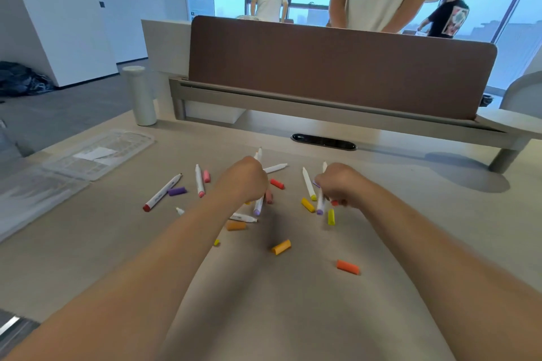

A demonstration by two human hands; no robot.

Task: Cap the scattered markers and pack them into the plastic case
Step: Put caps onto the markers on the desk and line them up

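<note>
Roughly eight white-barrelled markers (199, 180) and about nine loose coloured caps (347, 267) lie scattered on one beige desk (293, 302), left hand (246, 177) and right hand (337, 184) each clenched around one marker, one clear plastic case (99, 152) open far left.

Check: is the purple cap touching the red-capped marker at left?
Apart. The head view shows a strip of bare table between the purple cap and the red-capped marker.
</note>
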